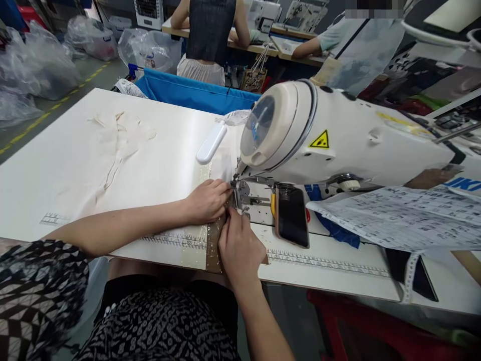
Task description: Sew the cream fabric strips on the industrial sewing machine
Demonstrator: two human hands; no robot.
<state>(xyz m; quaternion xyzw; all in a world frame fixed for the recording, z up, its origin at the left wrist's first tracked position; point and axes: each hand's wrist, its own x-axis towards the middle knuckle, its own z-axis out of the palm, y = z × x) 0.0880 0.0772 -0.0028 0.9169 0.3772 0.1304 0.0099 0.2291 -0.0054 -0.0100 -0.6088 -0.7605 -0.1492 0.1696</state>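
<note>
A white industrial sewing machine (338, 135) stands on a white table (75, 165). Both hands meet at its needle and presser foot (237, 193). My left hand (206, 200) lies flat with its fingertips at the foot, pressing a narrow pale strip of fabric (221, 173) that runs under it. My right hand (238, 245) comes from below and pinches the near end of that strip just in front of the foot. The strip itself is mostly hidden by the fingers.
A black phone (292, 216) lies right of the needle plate, beside a printed sheet (398, 218). Loose pale fabric strips (120, 135) lie on the table's left. A blue bin (195, 93) stands behind it. Two people work at benches beyond.
</note>
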